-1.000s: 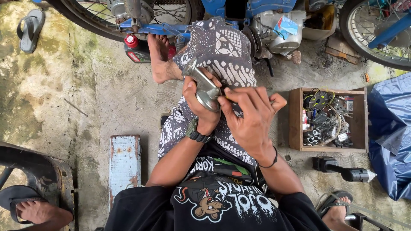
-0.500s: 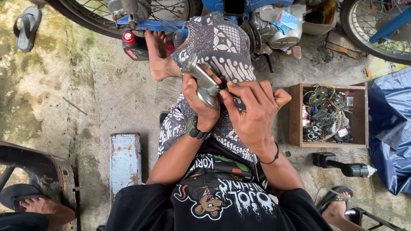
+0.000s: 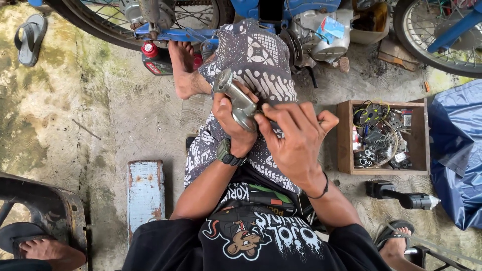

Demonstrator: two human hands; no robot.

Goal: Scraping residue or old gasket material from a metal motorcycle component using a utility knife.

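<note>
Over the lap of a seated person, both hands meet on a short grey metal cylinder-shaped part [image 3: 235,98] held above a knee draped in dark patterned cloth [image 3: 261,55]. The left hand [image 3: 232,125], with a dark watch at its wrist, has its fingers curled shut around the lower end of the part, which tilts up and to the left. The right hand [image 3: 293,138] lies across from the other side, its fingers bent and its fingertips [image 3: 261,120] pressed to the near end of the part; whatever small thing it may pinch there is hidden by the hand itself.

Just right of the hands, on the concrete floor, stands an open wooden box [image 3: 345,135] full of tangled wires and small metal bits. Below it lies a black and silver power tool [image 3: 401,196] on its side. A blue tarpaulin [image 3: 457,150] bunches at the right edge. Behind the knee is a blue motorcycle [image 3: 301,20], its spoked wheel [image 3: 125,22] at the upper left, with a red-capped bottle [image 3: 150,55] beside the person's bare foot [image 3: 183,70]. A worn, pale blue wooden block [image 3: 145,193] lies left of the person's arm, a grey sandal [image 3: 29,37] well apart at the far left, and another bare foot on a sandal [image 3: 47,251] at the lower left corner.
</note>
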